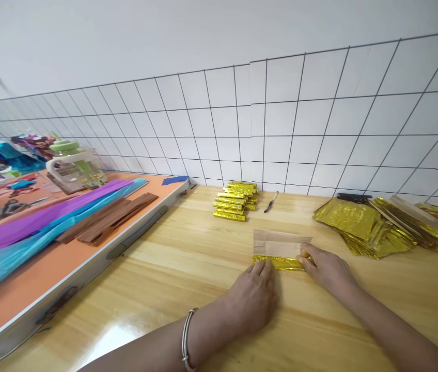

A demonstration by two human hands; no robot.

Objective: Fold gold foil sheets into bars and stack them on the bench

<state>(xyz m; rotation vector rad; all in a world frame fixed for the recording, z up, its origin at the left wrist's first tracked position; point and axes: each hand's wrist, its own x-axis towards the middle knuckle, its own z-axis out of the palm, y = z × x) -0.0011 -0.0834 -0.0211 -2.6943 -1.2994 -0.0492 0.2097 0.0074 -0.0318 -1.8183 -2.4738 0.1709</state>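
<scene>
A sheet of gold foil paper (284,263) lies on the wooden table with its brown paper side (281,240) upward. Along its near edge runs a shiny gold strip, folded over. My left hand (255,297), a silver bangle at its wrist, has its fingers bent together on the left part of that strip. At the right end, my right hand (327,266) pinches the fold between thumb and fingers. Beyond the sheet, several gold foil rolls (234,201) are piled up by the wall, with a pen (271,202) to their right.
To the right lie stacked gold foil sheets (362,225) and a black object (354,198). On the left, an orange-topped table (87,263) carries purple crepe paper (48,219), blue and brown strips, scissors (5,211) and a clear jug (75,168). A white tiled wall (281,124) rises behind.
</scene>
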